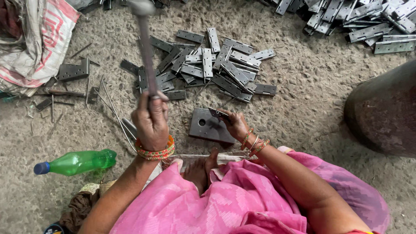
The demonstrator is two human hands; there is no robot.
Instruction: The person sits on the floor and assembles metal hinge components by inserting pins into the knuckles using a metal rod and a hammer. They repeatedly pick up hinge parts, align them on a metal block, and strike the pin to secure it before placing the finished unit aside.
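Observation:
My left hand [150, 122] is shut on the thin metal handle of a hammer [146, 56], raised so that its blurred head [141, 6] is at the top edge of the view. My right hand [236, 124] pinches a small grey hinge [219, 114] on the upper right corner of a flat dark steel block [203, 128] lying on the ground. Both wrists carry coloured bangles. My bare foot [200, 171] rests just below the block, above the pink cloth on my lap.
A heap of grey hinges [212, 65] lies beyond the block, and another heap [359, 17] at top right. Thin metal pins [108, 99] are scattered at left, near a lone hinge [73, 70], a woven sack [34, 39] and a green plastic bottle [80, 161]. A big dark rounded object [385, 112] stands right.

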